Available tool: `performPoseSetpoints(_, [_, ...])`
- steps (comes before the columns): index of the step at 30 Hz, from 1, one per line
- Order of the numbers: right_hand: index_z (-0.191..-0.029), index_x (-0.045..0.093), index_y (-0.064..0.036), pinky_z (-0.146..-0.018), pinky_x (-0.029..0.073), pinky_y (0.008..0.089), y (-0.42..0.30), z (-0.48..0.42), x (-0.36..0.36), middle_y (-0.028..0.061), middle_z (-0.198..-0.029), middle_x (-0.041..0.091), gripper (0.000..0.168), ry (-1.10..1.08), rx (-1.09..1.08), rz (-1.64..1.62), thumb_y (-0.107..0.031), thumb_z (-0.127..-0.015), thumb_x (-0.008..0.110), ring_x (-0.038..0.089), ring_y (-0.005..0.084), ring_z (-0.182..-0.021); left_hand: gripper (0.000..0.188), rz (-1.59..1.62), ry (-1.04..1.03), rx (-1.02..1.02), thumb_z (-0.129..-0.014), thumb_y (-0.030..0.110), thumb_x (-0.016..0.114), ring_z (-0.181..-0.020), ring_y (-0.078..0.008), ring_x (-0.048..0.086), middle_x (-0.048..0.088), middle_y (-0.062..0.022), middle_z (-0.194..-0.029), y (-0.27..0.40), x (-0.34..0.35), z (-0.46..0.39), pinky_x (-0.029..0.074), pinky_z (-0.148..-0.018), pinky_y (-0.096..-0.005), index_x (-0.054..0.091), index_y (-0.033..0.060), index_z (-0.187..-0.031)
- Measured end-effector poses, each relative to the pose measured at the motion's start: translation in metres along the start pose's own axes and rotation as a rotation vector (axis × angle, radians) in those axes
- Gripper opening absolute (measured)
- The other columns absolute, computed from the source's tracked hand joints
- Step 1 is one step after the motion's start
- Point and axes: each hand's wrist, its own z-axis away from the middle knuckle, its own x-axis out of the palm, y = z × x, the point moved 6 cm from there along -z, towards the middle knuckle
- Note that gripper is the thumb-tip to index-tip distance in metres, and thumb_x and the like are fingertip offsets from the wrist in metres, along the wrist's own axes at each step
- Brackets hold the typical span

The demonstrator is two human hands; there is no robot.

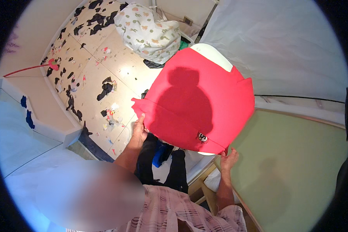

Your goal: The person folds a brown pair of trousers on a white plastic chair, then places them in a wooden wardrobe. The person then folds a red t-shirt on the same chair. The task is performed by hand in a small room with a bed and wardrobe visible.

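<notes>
Red fabric [229, 95], seemingly a garment piece, lies spread over a flat white board [213, 55]. The board shows at the far edge and as a sliver at the near edge. My left hand [139, 129] grips the fabric's left edge, thumb on top. At the near right corner, my right hand [229, 159] pinches the cloth's edge. A small black-and-white printed emblem [203, 137] with writing sits near the fabric's front edge. A dark shadow falls across the middle of the cloth. What supports the board is hidden.
To my right stands a pale green tabletop [293, 162] with a wooden rim. Behind the board is a patterned white bag [150, 32]. Black fabric scraps [105, 88] litter the tiled floor. White sheeting [275, 49] hangs at the right; a glass-like surface [23, 133] lies left.
</notes>
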Motion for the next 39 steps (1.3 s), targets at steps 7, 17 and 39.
performPoseSetpoints(7, [-0.114,0.064,-0.007,-0.072,0.052,0.0293,-0.220,-0.013,0.070,0.0037,-0.095,0.059,0.036,-0.447,-0.063,-0.620,0.008,-0.083,0.073,0.059,0.0152,-0.086,0.059,0.169,-0.269,-0.188,-0.091,0.040,0.077,-0.129,-0.0276,0.060,0.065,-0.0062,-0.139,0.033,0.005,-0.008,0.045,-0.111,-0.0474,0.059,0.0120,-0.140])
performPoseSetpoints(17, [-0.082,0.056,-0.008,-0.066,0.049,0.0287,-0.197,-0.021,0.172,-0.0025,-0.073,0.058,0.026,-0.595,0.289,-0.683,-0.013,-0.087,0.082,0.052,0.0082,-0.070,0.055,0.350,-0.445,-0.035,-0.088,0.017,0.077,-0.126,-0.0265,0.061,0.065,-0.0098,-0.135,0.069,0.008,-0.034,0.047,-0.112,-0.0455,0.057,0.0048,-0.137])
performPoseSetpoints(39, [-0.079,0.065,-0.011,-0.068,0.054,0.0404,-0.216,-0.037,0.149,0.0088,-0.074,0.069,0.037,-0.666,0.236,-0.154,-0.042,-0.077,0.083,0.068,0.0249,-0.071,0.056,-1.255,0.150,0.920,-0.097,0.022,0.067,-0.121,-0.0369,0.056,0.053,-0.0246,-0.140,0.098,-0.006,-0.029,0.049,-0.100,-0.0484,0.046,-0.0014,-0.144])
